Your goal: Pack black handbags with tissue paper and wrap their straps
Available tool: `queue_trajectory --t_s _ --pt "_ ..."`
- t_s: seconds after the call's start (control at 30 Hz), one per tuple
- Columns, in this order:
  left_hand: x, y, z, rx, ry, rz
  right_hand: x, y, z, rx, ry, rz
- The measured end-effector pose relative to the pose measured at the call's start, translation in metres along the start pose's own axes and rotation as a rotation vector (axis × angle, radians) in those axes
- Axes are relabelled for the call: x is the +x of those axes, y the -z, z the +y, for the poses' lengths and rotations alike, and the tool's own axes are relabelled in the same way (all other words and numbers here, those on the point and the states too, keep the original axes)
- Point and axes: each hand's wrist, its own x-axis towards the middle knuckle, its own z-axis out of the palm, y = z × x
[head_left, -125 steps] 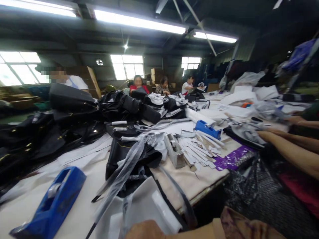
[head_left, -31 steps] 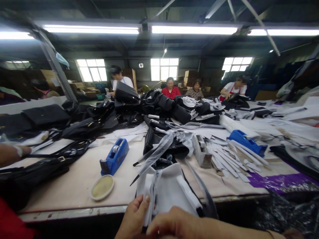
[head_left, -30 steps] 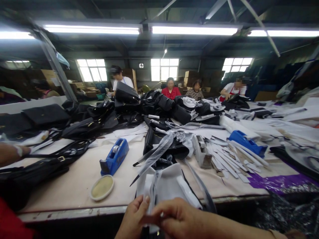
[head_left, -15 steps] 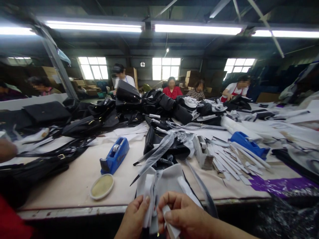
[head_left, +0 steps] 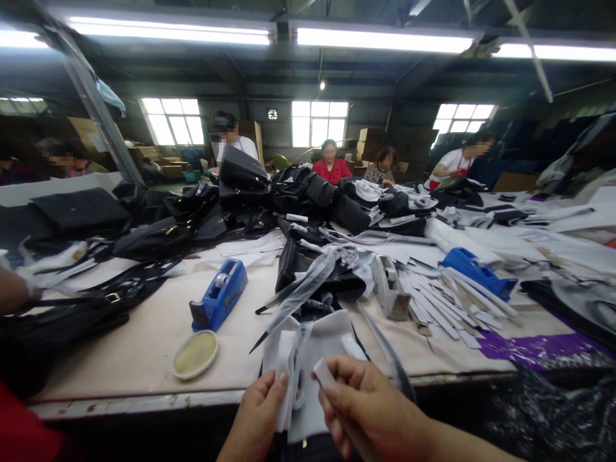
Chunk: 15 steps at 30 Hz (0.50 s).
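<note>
A black handbag [head_left: 323,443] with a pale grey lining lies at the table's front edge, between my hands. Its straps, wrapped in thin translucent white sheeting [head_left: 310,285], stretch away from me. My left hand [head_left: 260,407] is closed on a folded white paper strip [head_left: 285,385] at the bag's left side, thumb on top. In my right hand [head_left: 363,404], thumb and fingers pinch another white strip [head_left: 323,372], held over the bag's right side. The lower part of that strip is partly hidden by the fingers.
A blue tape dispenser [head_left: 219,295] and a round dish [head_left: 195,355] stand left. A grey dispenser [head_left: 391,289], loose white strips [head_left: 445,301] and another blue dispenser [head_left: 479,273] lie right. Black bags [head_left: 250,199] pile behind. A co-worker's hand [head_left: 13,292] shows at far left.
My right hand has lifted its white strip slightly up and right, away from my left hand. The left hand keeps its hold. The view has tilted slightly downward.
</note>
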Motion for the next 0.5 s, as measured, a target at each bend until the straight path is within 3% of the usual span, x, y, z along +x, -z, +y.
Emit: queue_trajectory --t_s 0.1,0.2,0.37,0.5 --pt "0.001 0.0 0.0 -0.004 0.005 0.009 0.017 0.002 -0.002 0.107 0.094 0.183" --pt "0.003 0.002 0.0 0.001 0.0 -0.004 0.024 0.001 0.007 0.075 0.052 0.188" --pt "0.001 0.001 0.001 0.028 -0.007 0.005 0.014 -0.002 0.027 0.053 -0.036 0.061" --pt "0.0 0.001 0.001 0.041 -0.02 0.037 -0.002 0.009 0.035 -0.133 -0.107 -0.276"
